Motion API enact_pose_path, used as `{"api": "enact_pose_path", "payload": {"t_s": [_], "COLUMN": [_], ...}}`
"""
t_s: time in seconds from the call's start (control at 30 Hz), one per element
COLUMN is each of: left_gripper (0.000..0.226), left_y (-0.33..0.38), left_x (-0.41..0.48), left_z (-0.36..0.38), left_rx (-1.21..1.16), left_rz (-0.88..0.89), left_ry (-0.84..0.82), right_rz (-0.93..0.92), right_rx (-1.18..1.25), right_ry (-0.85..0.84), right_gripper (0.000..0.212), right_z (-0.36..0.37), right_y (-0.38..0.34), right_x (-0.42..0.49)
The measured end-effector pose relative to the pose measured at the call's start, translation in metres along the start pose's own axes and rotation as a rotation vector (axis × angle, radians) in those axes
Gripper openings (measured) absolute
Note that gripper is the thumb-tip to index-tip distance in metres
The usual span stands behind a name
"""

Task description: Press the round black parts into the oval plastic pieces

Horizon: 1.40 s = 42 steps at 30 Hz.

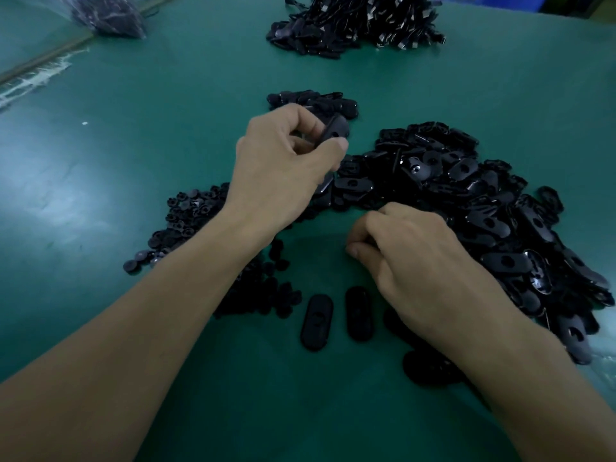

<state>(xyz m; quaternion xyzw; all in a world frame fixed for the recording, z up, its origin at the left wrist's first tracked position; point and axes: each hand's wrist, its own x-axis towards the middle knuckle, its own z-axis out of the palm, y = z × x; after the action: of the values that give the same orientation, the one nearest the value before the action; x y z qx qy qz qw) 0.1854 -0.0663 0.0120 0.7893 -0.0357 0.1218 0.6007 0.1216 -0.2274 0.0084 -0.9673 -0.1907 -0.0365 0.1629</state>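
The left hand is raised above the green tabletop. Its grip is clamped on 1 oval plastic piece, with the thumb below and the curled fingers above. This piece is tilted and sits in the air just in front of a small heap of dark pieces.

The right hand is low, close to the tabletop, at the near edge of the big pile of oval pieces. Its fingers are curled inward and the thumb lies against them. I cannot tell if this grip holds something, because the inside of the hand is hidden.

The round black parts lie in a loose pile on the left, partly covered by the left forearm. Between the 2 forearms, 2 oval pieces lie flat on the tabletop, side by side: the left one and the right one. They are near each other but do not touch. Another dark piece is partly hidden under the right wrist.

Far away, at the top, there is a large heap of black items with some pale bits in it. At the top left lies a clear plastic bag with dark contents.
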Motion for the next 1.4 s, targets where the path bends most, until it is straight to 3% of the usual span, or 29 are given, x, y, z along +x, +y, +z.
{"api": "enact_pose_path", "payload": {"t_s": [0.27, 0.5, 0.6, 0.73, 0.93, 1.2, 1.4], "left_gripper": [0.017, 0.011, 0.004, 0.013, 0.010, 0.008, 0.008], "left_y": [0.002, 0.001, 0.001, 0.003, 0.007, 0.010, 0.010], "left_x": [-0.005, -0.008, -0.009, -0.010, -0.012, -0.014, -0.014], "left_z": [0.004, 0.005, 0.006, 0.005, 0.007, 0.008, 0.007], "left_rx": [0.138, 0.190, 0.136, 0.055, -0.037, -0.105, -0.110], "left_rz": [0.050, 0.091, 0.051, 0.008, -0.075, -0.121, -0.128], "left_ry": [-0.153, -0.196, -0.228, -0.236, -0.345, -0.426, -0.450], "right_rz": [0.024, -0.023, -0.024, 0.027, 0.110, 0.137, 0.109], "right_rx": [0.000, 0.051, 0.170, 0.252, 0.455, 0.467, 0.531], "right_ry": [-0.020, 0.145, 0.224, 0.325, 0.494, 0.441, 0.505], "right_gripper": [0.024, 0.020, 0.018, 0.013, 0.016, 0.019, 0.024], "right_z": [0.001, 0.000, 0.000, -0.003, -0.008, -0.004, -0.005], "right_y": [0.000, 0.007, 0.008, 0.014, 0.018, 0.024, 0.021], "right_x": [-0.006, -0.009, -0.008, -0.006, -0.006, -0.005, -0.003]}}
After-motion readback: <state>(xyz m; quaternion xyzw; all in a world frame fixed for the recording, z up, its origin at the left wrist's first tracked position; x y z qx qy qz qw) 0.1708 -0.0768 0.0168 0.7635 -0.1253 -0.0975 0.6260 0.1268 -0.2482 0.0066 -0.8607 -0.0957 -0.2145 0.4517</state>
